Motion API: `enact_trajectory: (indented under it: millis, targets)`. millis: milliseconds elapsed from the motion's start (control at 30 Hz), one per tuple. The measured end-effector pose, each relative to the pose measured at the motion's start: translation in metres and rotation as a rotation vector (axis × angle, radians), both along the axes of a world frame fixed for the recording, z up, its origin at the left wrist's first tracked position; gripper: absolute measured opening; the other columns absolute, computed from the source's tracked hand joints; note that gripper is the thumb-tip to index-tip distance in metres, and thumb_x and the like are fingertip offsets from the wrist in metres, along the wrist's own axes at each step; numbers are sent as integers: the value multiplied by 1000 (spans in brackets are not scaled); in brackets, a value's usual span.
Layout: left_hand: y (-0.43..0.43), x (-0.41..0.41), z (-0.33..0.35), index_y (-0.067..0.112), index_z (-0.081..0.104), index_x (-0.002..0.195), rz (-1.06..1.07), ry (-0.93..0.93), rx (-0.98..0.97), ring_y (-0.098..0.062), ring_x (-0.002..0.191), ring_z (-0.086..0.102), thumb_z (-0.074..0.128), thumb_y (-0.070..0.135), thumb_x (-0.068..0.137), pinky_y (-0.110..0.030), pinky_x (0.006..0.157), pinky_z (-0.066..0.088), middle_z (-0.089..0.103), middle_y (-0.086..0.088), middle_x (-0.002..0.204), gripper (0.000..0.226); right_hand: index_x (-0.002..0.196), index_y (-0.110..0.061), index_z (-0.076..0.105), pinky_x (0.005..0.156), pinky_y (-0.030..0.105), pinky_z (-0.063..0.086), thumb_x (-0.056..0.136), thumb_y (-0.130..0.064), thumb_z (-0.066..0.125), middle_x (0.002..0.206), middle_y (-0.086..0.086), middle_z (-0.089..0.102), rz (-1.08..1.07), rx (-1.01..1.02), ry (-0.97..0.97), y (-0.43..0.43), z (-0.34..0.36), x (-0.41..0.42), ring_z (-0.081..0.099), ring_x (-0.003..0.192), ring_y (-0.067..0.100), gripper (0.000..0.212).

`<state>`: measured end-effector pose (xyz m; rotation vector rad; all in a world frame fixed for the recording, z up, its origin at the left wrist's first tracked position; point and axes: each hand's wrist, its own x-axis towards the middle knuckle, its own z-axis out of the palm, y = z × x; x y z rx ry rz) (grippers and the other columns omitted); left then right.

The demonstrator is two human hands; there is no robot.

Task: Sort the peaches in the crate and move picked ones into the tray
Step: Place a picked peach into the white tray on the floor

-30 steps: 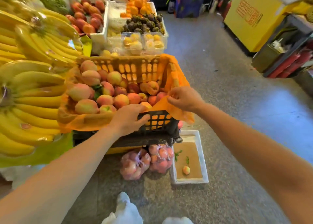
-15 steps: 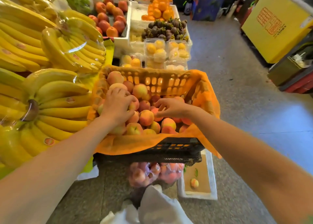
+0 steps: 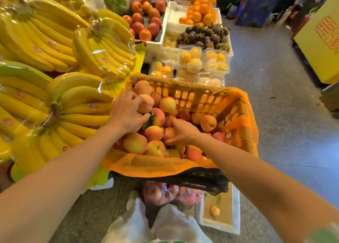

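- Grey market floor [image 3: 275, 114] runs beside a fruit stall.
- Left hand [image 3: 126, 114] curls its fingers around a peach [image 3: 145, 102] at the pile's far left.
- Right hand [image 3: 183, 131] cups another peach [image 3: 168, 133] mid-pile.
- Both sit in the orange-lined crate [image 3: 192, 96].
- White tray [image 3: 236, 215] lies below, holding one peach.
- Bananas [image 3: 73, 99] lie to the left.
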<state>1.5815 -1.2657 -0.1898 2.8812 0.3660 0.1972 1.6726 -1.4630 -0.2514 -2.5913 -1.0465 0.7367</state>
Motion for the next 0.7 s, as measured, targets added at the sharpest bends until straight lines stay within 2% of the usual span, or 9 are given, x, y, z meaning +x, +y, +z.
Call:
enact_trajectory:
  millis: [67,167,233,367,467,600,700]
  targets:
    - [6,8,2,16,62,114,-1,-3,-17,-30,105,49,70,44,76,-40,83,43,54,-11,109,48,121,-20,47,72,28,48,73,-45,76,112,-1,56,-17,37,104,-2,6,6,54,99,18,61]
    - [11,23,5,20,57,123,-42,84,-7,-31,112,46,70,47,76,-41,89,40,52,-12,118,57,125,-22,48,85,31,51,75,-38,77,119,-3,51,-135,143,259,-14,16,14,52,108,16,59]
    - [13,34,5,24,51,129,-77,172,58,-31,117,43,69,53,74,-41,92,39,50,-12,125,64,126,-26,47,83,24,51,75,-34,79,122,-4,50,-218,217,301,-22,23,21,52,111,14,60]
    - [17,50,8,26,47,130,-150,247,204,-29,118,44,70,59,71,-38,93,41,45,-10,131,71,133,-26,48,72,5,41,77,-27,80,128,-12,45,-320,291,358,-27,40,31,44,113,5,64]
    - [20,58,9,23,48,126,-196,282,232,-27,117,47,75,57,67,-36,87,44,42,-8,129,73,135,-27,49,70,4,34,77,-29,79,135,-8,43,-385,300,391,-29,44,34,40,113,5,65]
    - [26,62,9,19,50,120,-271,279,181,-25,111,50,75,54,67,-34,78,45,43,-7,123,68,133,-28,48,61,-2,38,78,-28,78,128,-9,44,-392,272,388,-28,43,33,39,108,6,62]
    - [29,62,7,19,52,116,-306,234,201,-25,109,49,69,61,69,-35,79,45,46,-7,118,65,132,-31,49,66,5,32,79,-30,78,127,-10,43,-412,276,405,-31,44,29,38,110,7,61]
